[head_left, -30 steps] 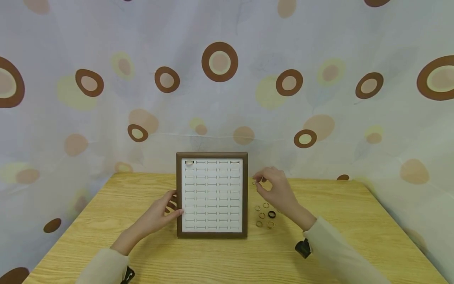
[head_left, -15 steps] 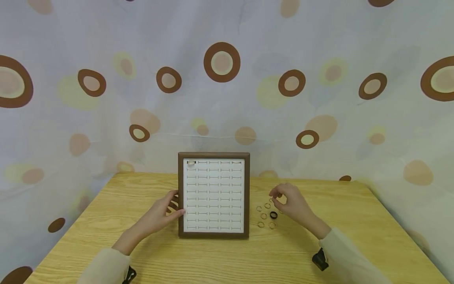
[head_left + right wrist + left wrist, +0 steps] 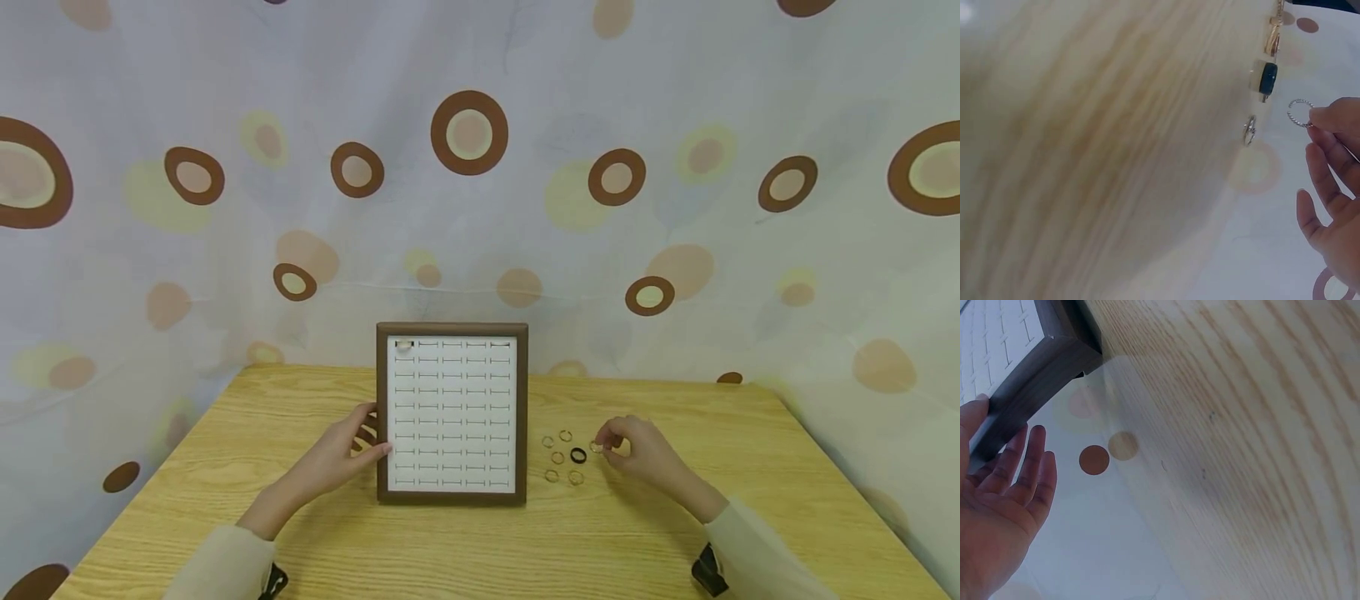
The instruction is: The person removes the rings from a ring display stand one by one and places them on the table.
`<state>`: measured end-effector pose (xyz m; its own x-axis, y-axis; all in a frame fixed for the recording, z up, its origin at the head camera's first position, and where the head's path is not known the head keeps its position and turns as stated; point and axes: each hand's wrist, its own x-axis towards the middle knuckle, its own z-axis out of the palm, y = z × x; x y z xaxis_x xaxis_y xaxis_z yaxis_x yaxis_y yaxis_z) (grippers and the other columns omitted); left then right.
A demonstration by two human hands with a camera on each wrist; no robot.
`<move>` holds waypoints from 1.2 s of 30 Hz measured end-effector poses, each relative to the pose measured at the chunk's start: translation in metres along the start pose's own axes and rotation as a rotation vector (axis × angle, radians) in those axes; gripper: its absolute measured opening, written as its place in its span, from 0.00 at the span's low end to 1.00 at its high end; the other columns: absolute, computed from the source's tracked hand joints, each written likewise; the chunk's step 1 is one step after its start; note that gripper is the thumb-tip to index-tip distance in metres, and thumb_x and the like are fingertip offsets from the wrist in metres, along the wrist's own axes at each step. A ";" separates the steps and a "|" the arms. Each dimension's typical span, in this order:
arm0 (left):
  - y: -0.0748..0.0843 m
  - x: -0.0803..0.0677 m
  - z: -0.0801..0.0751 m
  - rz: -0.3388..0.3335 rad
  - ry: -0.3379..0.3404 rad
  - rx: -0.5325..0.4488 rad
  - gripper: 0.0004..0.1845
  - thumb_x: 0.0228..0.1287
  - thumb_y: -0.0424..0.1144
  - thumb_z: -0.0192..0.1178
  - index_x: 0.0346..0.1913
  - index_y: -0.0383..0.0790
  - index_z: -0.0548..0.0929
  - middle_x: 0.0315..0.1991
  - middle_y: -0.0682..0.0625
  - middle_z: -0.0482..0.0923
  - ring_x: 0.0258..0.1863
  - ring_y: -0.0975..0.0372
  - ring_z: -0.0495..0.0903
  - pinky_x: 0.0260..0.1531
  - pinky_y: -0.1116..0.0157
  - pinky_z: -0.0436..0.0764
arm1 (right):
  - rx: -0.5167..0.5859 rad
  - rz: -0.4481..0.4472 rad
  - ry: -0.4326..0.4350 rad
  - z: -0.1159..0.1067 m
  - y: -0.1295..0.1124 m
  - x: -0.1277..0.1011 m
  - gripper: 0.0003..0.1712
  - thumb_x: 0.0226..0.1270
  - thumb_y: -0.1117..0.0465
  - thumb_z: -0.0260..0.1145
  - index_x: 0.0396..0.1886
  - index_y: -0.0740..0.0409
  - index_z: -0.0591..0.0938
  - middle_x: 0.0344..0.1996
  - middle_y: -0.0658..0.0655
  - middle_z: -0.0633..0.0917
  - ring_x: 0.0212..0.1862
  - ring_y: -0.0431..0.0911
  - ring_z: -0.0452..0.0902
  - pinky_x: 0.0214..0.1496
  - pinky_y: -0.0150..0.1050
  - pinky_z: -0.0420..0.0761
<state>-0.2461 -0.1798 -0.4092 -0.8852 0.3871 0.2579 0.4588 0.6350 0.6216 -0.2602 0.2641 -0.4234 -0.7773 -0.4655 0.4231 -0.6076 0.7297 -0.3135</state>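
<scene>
Down and to the right the right hand [image 3: 637,454] has come, from up beside the tray's far right corner to the bench [image 3: 225,467], just right of the loose rings; the left hand [image 3: 348,446] has not shifted.

Largest first: the bench carries the brown-framed ring tray [image 3: 452,414] at its middle, propped so its slotted white face looks toward the person. One ring [image 3: 404,344] sits in the far left slot of the top row; whether the small mark at the far right slot is another is too small to tell.

Left hand fingers lie straight along the tray's left frame edge, thumb on the front, steadying it without curling round.

Right of the tray lies a cluster of small rings, a black ring [image 3: 577,455] among thin gold ones [image 3: 565,435]. Right hand fingers pinch a thin twisted ring [image 3: 1300,113], held just above the bench at the cluster's right edge, clear in the right wrist view.

Risks, as a judgement: the pinch is only on the rim of a very thin ring, so a slight loosening could drop it, and it might roll off the bench. A low sweep of that hand could scatter the cluster. A hard press into a slot could tip the propped tray if the left hand eases.
</scene>
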 end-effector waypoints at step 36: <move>-0.001 -0.001 0.000 0.012 0.000 0.024 0.31 0.62 0.48 0.57 0.61 0.33 0.62 0.46 0.46 0.76 0.40 0.61 0.79 0.35 0.66 0.77 | 0.123 0.096 -0.244 0.008 0.015 0.002 0.09 0.53 0.74 0.62 0.27 0.56 0.80 0.25 0.48 0.81 0.27 0.33 0.72 0.28 0.30 0.74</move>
<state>-0.2461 -0.1809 -0.4096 -0.8797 0.3945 0.2656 0.4711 0.6462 0.6004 -0.2716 0.2701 -0.4341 -0.8396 -0.5148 0.1735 -0.5326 0.7172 -0.4494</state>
